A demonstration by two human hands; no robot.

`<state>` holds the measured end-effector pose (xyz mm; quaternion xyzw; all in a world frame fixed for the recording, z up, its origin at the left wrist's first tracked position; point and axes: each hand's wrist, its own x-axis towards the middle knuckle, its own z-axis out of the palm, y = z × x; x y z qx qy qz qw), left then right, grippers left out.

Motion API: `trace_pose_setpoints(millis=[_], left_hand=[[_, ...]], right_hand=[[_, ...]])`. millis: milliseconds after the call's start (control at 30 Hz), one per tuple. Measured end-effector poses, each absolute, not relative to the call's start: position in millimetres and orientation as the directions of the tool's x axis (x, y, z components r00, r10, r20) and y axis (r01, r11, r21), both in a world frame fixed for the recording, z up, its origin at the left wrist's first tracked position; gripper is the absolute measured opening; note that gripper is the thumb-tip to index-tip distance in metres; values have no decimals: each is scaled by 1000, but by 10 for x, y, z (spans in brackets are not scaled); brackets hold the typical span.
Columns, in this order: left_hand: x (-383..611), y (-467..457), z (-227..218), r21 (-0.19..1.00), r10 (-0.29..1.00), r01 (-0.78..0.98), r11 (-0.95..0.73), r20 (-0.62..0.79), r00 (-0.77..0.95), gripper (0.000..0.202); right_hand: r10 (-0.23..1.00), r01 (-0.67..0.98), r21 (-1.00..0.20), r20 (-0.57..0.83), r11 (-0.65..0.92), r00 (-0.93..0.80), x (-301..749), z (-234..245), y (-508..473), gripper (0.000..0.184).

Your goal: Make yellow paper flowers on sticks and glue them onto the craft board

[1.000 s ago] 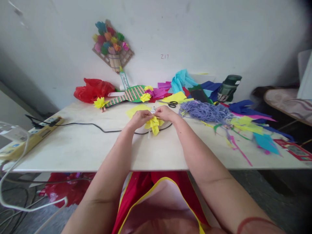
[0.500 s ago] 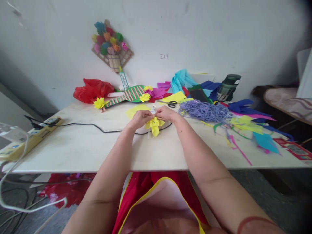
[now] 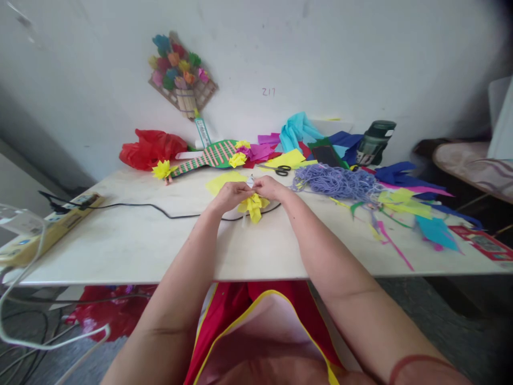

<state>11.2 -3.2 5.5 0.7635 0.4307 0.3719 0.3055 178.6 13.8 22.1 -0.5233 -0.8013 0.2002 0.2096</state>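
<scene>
Both my hands meet over the middle of the white table (image 3: 132, 246). My left hand (image 3: 229, 194) and my right hand (image 3: 269, 187) pinch a crumpled yellow paper flower (image 3: 253, 206) from either side, fingers closed on its top. A thin whitish stick hangs below the flower; I cannot tell if it is attached. A yellow paper sheet (image 3: 222, 181) lies just behind my left hand. A black cable (image 3: 160, 208) runs under my hands.
Black scissors (image 3: 282, 170), purple yarn (image 3: 336, 183), coloured paper scraps (image 3: 412, 214), a green bottle (image 3: 373, 142), a red bag (image 3: 150, 148), a striped green paddle (image 3: 212, 155) with paper flowers, a power strip (image 3: 52, 224) at the left edge. A flower plaque (image 3: 181, 75) hangs on the wall.
My hands have stayed on the yellow flower with only slight finger movement; the view has shifted a little.
</scene>
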Motion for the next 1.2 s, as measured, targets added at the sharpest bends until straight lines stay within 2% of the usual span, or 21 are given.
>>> trace_pose_setpoints(millis=[133, 233, 333, 467, 567, 633, 833, 967, 1200], left_hand=[[105, -35, 65, 794, 902, 445, -414, 294, 315, 27], [98, -50, 89, 805, 914, 446, -391, 284, 288, 27], [93, -71, 118, 825, 924, 431, -366, 265, 277, 28], [80, -92, 139, 853, 937, 405, -329, 241, 255, 27], [57, -83, 125, 868, 939, 379, -321, 238, 249, 28], [36, -64, 103, 880, 941, 359, -310, 229, 249, 29], [-11, -37, 64, 923, 948, 285, -259, 187, 256, 32], [-1, -43, 69, 968, 955, 178, -176, 124, 271, 33], [5, 57, 23, 1000, 992, 28, 1, -4, 125, 29]], right_hand=[[923, 782, -490, 191, 385, -335, 1811, 195, 179, 19], [921, 737, -552, 243, 390, -306, 1871, 181, 210, 21], [884, 631, -624, 267, 462, -383, 1937, 176, 221, 19], [845, 483, -740, 214, 468, -490, 1983, 221, 161, 16], [843, 467, -781, 137, 415, -520, 1982, 268, 110, 19], [838, 477, -766, 146, 432, -525, 1973, 278, 105, 22], [802, 470, -689, 285, 552, -525, 1950, 242, 179, 19], [756, 474, -613, 355, 632, -550, 1949, 234, 217, 17], [743, 545, -508, 399, 667, -537, 1940, 202, 272, 20]])
